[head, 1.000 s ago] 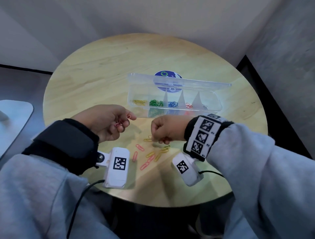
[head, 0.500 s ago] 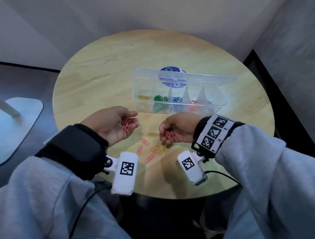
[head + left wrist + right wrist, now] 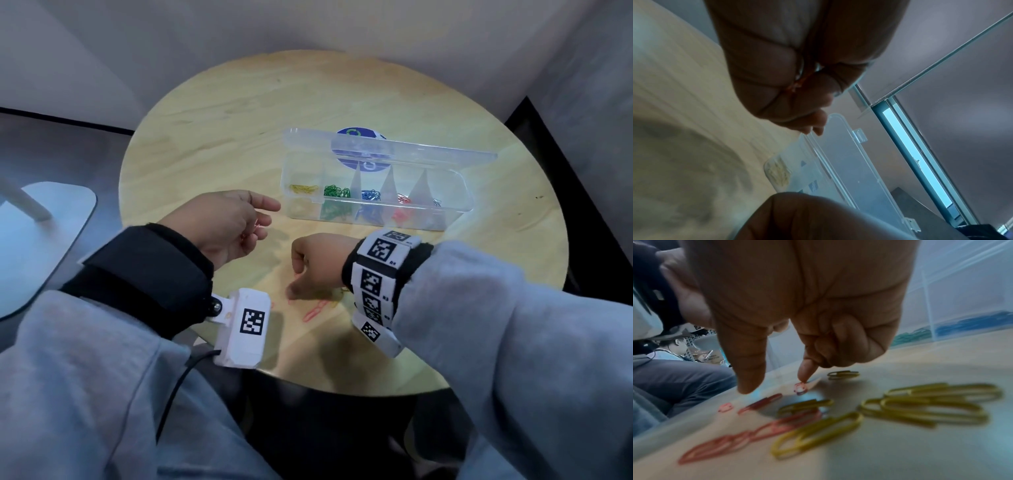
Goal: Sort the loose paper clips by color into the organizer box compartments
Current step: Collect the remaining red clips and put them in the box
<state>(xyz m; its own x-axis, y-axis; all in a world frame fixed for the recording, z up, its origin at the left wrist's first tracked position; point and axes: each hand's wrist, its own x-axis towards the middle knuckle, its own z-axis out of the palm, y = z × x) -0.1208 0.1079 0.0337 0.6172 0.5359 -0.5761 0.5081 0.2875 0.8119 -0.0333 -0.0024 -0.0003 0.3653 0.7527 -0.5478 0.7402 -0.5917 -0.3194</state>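
A clear organizer box (image 3: 376,219) stands open on the table, with yellow (image 3: 303,188), green (image 3: 337,191), blue (image 3: 371,195) and red clips (image 3: 404,198) in separate compartments. My left hand (image 3: 263,219) hovers left of the box, its fingers curled round a few red clips (image 3: 795,84). My right hand (image 3: 291,291) is down on the loose pile. There its thumb and index finger (image 3: 803,374) point down and apart, the index tip touching a red clip (image 3: 800,388). Loose red clips (image 3: 748,439) and yellow clips (image 3: 931,404) lie around it.
The round wooden table (image 3: 239,120) sits in a corner between walls. A blue round sticker (image 3: 359,133) shows behind the box lid. A white stand base (image 3: 44,222) is on the floor at the left. The table's near edge is just below my wrists.
My right hand has dropped from in front of the box to the loose pile, and the red clips it pinched are no longer seen in it. My left hand still holds red clips.
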